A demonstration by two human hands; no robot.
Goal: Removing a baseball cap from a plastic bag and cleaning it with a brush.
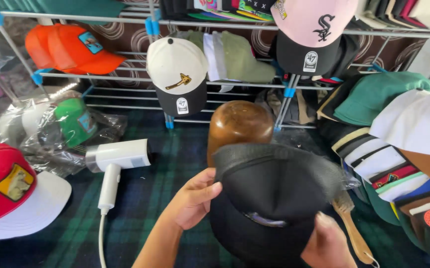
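So both hands are on the black mesh-backed trucker cap [269, 198], which sits right in front of the rounded brown wooden hat block [239, 126], mesh end toward the block and brim end toward the person, so its long axis runs straight away from them. Left hand [194, 197] pinches the cap's left edge with the thumb on top; right hand [326, 243] grips the near right edge, fingers mostly hidden. Left of the block lies a white handheld steamer with a cord [113, 166] on the dark green-and-blue plaid cloth [165, 198]. Right of it, a wooden-handled brush [351, 226]. Behind it, a metal wire rack [125, 22] hung with caps.
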